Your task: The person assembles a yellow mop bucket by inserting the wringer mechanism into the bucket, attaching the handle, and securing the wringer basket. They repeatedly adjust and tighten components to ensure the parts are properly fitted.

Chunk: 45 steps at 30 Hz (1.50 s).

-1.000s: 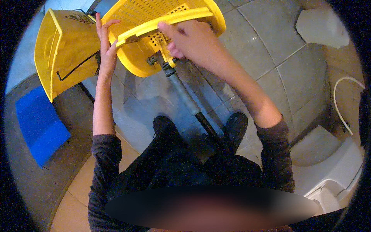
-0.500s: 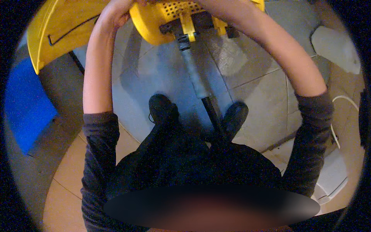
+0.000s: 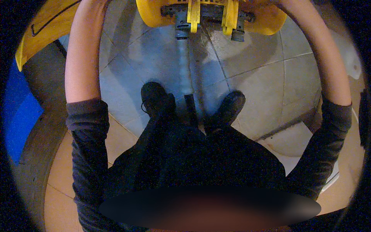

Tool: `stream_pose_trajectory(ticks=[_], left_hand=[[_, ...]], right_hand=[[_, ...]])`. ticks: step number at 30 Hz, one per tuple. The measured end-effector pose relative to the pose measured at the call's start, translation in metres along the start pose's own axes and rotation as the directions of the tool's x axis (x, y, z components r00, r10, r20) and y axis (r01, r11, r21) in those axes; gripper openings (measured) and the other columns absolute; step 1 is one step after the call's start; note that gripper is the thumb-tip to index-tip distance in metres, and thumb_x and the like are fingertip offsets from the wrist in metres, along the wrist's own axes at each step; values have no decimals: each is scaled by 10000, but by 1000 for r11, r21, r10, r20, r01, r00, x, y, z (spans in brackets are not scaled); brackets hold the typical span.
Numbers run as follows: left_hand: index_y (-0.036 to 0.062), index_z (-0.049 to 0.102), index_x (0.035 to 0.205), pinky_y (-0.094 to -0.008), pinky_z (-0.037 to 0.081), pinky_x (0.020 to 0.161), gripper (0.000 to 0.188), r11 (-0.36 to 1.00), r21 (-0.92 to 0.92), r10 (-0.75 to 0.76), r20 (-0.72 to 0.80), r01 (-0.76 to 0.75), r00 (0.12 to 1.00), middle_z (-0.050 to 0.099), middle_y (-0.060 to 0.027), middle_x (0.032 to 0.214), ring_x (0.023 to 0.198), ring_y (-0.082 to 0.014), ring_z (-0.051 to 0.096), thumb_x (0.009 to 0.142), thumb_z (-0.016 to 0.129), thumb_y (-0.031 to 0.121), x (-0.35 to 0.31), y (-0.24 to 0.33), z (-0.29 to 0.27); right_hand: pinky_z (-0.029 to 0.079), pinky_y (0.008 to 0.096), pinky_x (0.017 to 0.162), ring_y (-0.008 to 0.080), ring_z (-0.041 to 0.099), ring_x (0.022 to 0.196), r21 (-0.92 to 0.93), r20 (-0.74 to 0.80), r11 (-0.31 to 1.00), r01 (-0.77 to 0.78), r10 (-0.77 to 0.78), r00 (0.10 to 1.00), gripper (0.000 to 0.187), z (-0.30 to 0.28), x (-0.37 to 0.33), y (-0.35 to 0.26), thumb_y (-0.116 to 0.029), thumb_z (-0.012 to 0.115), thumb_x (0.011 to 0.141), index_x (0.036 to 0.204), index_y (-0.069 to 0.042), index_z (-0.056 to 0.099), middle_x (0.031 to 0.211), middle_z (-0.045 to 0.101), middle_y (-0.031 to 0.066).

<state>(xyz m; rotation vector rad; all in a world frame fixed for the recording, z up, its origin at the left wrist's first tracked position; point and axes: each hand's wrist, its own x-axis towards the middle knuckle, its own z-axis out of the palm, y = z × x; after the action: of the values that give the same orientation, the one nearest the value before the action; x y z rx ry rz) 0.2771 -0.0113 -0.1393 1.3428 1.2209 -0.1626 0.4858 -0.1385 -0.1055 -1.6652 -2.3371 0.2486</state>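
Note:
A yellow plastic mop wringer (image 3: 266,24) with dark grey fittings and two yellow tabs fills the top middle, cut off by the upper edge. From its left fitting a grey pole (image 3: 184,65) with a black lower part runs down between my feet. My left forearm reaches past the top edge on the wringer's left, and that hand is out of sight. My right hand (image 3: 270,2) shows only as a sliver by the wringer's upper right side. Its fingers are hidden, so its grip cannot be made out.
At the upper left stands a yellow bucket-like container (image 3: 40,33) with a thin black wire handle. Beside it lies a blue panel (image 3: 23,120). My dark shoes (image 3: 232,104) stand on the tiled floor (image 3: 255,77). A whitish object (image 3: 349,58) sits at the right.
The wringer has moved up and to the right in view and sits more level. Its pole has swung from slanting to nearly straight. Both forearms have spread farther apart.

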Motion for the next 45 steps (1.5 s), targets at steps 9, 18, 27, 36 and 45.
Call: stream_pose_trajectory(ticks=[9,18,27,36,45], left_hand=[[56,649,762,-230,281,331,75,982,164,-96,-26,99,995,577,-19,564,335,-112,376,749,639,128,15,-1,-32],[77,638,766,-216,258,310,89,992,10,116,262,-123,958,514,29,492,307,-82,340,791,644,162,17,-12,-28],[55,640,882,-240,418,454,200,999,6,-35,342,35,939,577,-3,657,514,-124,524,722,597,166,1,-2,1],[20,583,1050,-312,483,629,441,921,-198,372,182,-336,910,584,-65,848,724,-179,564,612,541,54,23,-15,7],[27,582,1037,-313,501,663,399,929,-243,332,202,-281,922,589,-69,850,743,-197,572,643,552,80,34,-24,8]], right_hand=[[514,420,713,390,656,825,-26,-11,988,150,-151,989,243,-11,7,9,-49,609,826,1058,16,640,881,663,236],[520,444,728,393,654,818,51,-18,999,13,-12,1000,232,-10,-10,0,-77,569,858,1073,-2,609,901,658,223],[530,452,725,393,651,869,-97,-69,970,-222,216,974,240,4,-42,-28,-50,553,835,1071,-18,528,982,629,204],[536,432,748,386,650,901,5,-299,964,-266,255,920,307,-5,-40,-54,-54,567,825,1127,-12,528,1022,642,199],[548,373,618,303,686,821,-229,-225,962,-152,100,969,331,-19,-67,-30,-106,633,826,1141,-60,542,1014,673,125]])
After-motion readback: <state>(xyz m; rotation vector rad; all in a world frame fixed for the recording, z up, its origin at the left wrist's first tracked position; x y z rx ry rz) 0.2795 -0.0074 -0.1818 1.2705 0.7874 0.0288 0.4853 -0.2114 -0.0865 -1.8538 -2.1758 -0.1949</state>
